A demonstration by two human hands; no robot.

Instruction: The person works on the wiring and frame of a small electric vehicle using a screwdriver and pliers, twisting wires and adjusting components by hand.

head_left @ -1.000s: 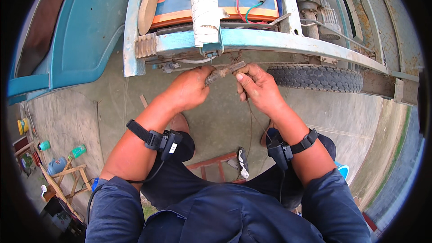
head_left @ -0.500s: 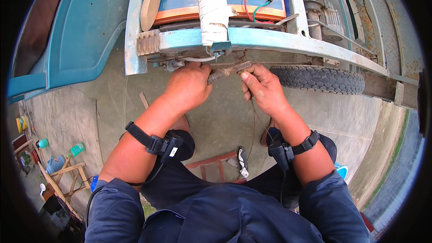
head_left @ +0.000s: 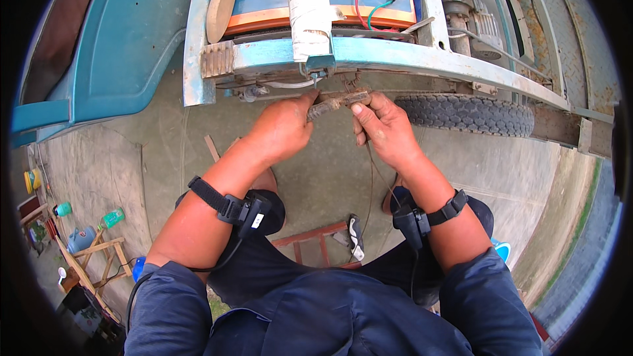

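My left hand [head_left: 282, 126] is closed on a worn, grimy rod-like part [head_left: 324, 107] below the front rail of a blue vehicle frame. The part's right end is a brown, rusty-looking piece [head_left: 359, 97], pinched between the thumb and fingers of my right hand [head_left: 386, 128]. From under the right fingers a thin brown wire [head_left: 371, 165] hangs toward my knee. A blue bracket [head_left: 319, 62] on the rail is just above the part. The exact kind of the part cannot be told, and my left fingertips are hidden behind it.
Orange batteries [head_left: 257, 18] with red and green cables lie inside the frame [head_left: 395, 58]. A white-wrapped post [head_left: 308, 13] rises before them. A black tyre [head_left: 465, 115] is at right, a blue panel [head_left: 125, 46] at left. A folding knife [head_left: 356, 237] lies near a red metal frame [head_left: 310, 233].
The held part has tilted slightly, its right end a little lower and turned. My left hand has shifted slightly right; the right hand stays almost in place.
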